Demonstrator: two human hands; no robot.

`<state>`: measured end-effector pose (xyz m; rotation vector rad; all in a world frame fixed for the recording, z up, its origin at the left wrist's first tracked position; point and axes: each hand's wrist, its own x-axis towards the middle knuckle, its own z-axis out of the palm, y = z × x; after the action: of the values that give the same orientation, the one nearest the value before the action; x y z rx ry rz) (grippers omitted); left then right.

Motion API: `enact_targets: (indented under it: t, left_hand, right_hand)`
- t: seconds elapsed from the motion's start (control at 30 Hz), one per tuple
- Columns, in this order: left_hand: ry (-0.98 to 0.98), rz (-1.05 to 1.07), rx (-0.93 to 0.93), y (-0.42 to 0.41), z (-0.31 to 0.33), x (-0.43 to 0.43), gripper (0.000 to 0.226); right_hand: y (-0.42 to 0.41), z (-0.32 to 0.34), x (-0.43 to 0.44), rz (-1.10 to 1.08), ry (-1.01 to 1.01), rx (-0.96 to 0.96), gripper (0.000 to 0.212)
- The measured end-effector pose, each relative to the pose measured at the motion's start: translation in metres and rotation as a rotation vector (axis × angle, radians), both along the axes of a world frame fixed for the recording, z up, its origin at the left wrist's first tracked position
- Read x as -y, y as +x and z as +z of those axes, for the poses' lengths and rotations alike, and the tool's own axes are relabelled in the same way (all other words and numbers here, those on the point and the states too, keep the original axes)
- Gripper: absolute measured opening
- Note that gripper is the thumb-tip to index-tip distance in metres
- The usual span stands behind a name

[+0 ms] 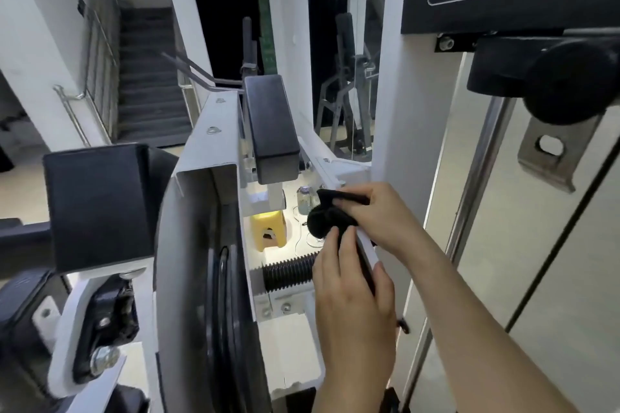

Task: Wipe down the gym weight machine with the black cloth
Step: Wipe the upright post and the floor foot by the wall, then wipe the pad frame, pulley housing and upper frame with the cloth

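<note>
The cloth sits bunched on a slanted white bar of the machine, and the right hand pinches it. Just below, the left hand clasps the bar. A yellow stool stands beneath.

Single head cam is aimed fwd and down; weight machine seen close, staircase at 11 o'clock.

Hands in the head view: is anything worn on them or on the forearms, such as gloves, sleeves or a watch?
No. The left hand and right hand are bare, with no gloves, rings or watch in view. The left forearm and right forearm are uncovered too; no sleeve shows before the frame edge.
</note>
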<state>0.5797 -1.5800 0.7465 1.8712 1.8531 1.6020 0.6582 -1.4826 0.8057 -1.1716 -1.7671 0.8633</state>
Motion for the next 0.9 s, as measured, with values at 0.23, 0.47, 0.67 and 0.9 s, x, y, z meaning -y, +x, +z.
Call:
enact_targets:
  t: [0.23, 0.47, 0.67, 0.9]
  left_hand:
    - [-0.090, -0.073, -0.102, 0.008, -0.004, 0.003, 0.050]
    - [-0.153, -0.103, -0.055, 0.004, 0.007, 0.007, 0.042]
    - [-0.124, -0.043, -0.025, 0.015, 0.011, 0.003, 0.049]
    - [-0.076, 0.031, -0.161, 0.017, -0.003, -0.004, 0.053]
  right_hand:
    - [-0.027, 0.010, -0.054, -0.119, 0.098, 0.403, 0.019]
    - [-0.042, 0.026, -0.069, -0.069, 0.176, 0.756, 0.025]
    - [-0.025, 0.064, -0.034, 0.315, 0.080, 1.243, 0.037]
    - [-0.064, 0.054, -0.056, 0.206, 0.262, 1.563, 0.030]
